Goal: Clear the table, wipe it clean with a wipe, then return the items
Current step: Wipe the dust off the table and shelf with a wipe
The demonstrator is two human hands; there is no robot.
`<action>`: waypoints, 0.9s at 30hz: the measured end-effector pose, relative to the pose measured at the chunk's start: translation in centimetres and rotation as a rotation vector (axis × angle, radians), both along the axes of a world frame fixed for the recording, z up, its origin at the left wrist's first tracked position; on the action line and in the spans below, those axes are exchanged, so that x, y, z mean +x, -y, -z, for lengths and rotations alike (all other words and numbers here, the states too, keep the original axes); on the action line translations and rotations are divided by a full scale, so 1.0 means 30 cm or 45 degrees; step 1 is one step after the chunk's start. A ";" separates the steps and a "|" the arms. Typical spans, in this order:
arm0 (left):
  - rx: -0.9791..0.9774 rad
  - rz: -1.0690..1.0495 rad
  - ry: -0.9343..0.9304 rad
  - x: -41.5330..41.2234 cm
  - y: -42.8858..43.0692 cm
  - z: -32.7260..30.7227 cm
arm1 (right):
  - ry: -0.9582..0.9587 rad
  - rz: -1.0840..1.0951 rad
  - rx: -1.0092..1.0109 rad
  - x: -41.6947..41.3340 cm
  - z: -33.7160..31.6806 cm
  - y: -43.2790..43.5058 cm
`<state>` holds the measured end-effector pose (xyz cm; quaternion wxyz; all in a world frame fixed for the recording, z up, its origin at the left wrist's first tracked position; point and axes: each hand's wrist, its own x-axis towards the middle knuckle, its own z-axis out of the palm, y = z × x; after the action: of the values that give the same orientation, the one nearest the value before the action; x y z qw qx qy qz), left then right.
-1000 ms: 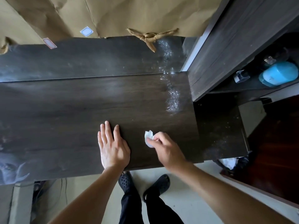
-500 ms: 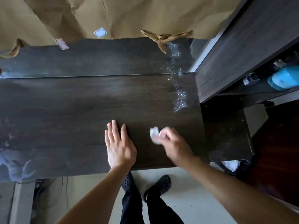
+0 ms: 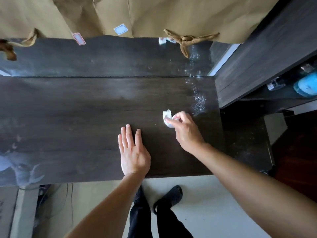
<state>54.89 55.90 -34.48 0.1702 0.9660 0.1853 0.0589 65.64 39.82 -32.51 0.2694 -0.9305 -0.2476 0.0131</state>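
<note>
standing at the near edge, the person's black clogs (image 3: 169, 196) and dark trousers (image 3: 140, 220) show on the pale floor below the table (image 3: 68, 117). the left hand (image 3: 133, 152) lies palm down on the dark wood-grain top just inside that edge, its fingers (image 3: 128, 134) straight and nearly together, with one narrow gap between two of them, holding nothing. the right hand (image 3: 186, 131), beside and slightly beyond the left fingertips, pinches a small crumpled white wipe (image 3: 167, 117) between thumb and curled fingers. the wipe pokes out past the fingertips and appears to rest against the tabletop. just beyond and to the right of the right fingertips, a patch of glittering specks (image 3: 199, 102) trails toward the table's far edge. farther out from both sets of fingertips rises a glossy dark back panel (image 3: 103, 57). above it hangs creased brown paper (image 3: 154, 14) carrying a knotted tie (image 3: 187, 40), a red-bordered label (image 3: 79, 38) and a blue-bordered label (image 3: 121, 29). far to the right of the right fingers, a dark shelf unit (image 3: 248, 57) holds a blue container (image 3: 307, 85).
</note>
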 end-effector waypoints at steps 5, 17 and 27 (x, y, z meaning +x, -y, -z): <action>-0.031 -0.002 0.004 -0.003 -0.005 0.002 | -0.073 -0.001 -0.049 0.056 -0.018 -0.170; 0.007 0.004 -0.075 0.000 -0.002 -0.005 | 0.027 0.235 -0.248 -0.071 -0.022 0.321; 0.013 -0.003 -0.038 0.004 0.001 -0.008 | -0.040 0.249 -0.145 -0.173 -0.060 0.249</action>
<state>55.01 55.86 -34.25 0.1624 0.9674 0.1886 0.0458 60.45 32.35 -30.71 0.2201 -0.9637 -0.1504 0.0153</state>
